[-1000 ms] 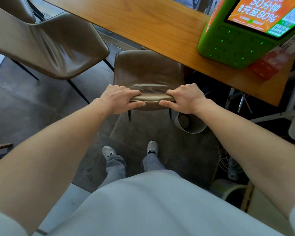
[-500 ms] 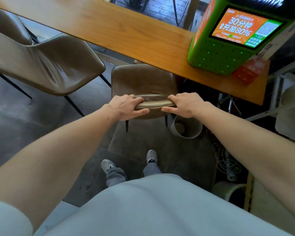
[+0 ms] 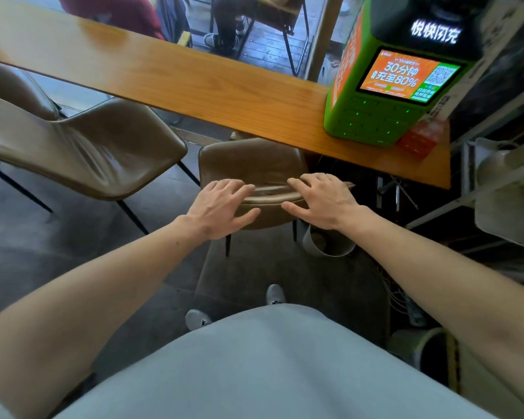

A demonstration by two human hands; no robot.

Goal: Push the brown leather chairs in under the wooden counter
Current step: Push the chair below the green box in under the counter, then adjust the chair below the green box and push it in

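Note:
A brown leather chair (image 3: pixel 251 161) stands straight ahead with the front of its seat tucked under the wooden counter (image 3: pixel 170 77). My left hand (image 3: pixel 218 207) and my right hand (image 3: pixel 324 201) hover over the top edge of its backrest, fingers spread and straight, at most lightly touching it. A second brown leather chair (image 3: pixel 97 149) stands to the left, pulled out from the counter and turned at an angle. Part of a third chair back (image 3: pixel 15 92) shows at the far left.
A green power-bank rental station (image 3: pixel 384 98) with an orange screen sits on the counter's right end. A grey bin (image 3: pixel 327 243) stands beside the chair's right legs. Cables and a power strip (image 3: pixel 412 309) lie on the floor at right. People sit beyond the counter.
Both hands have let go of the chair's backrest and opened their fingers. The chair sits further under the counter than a second ago.

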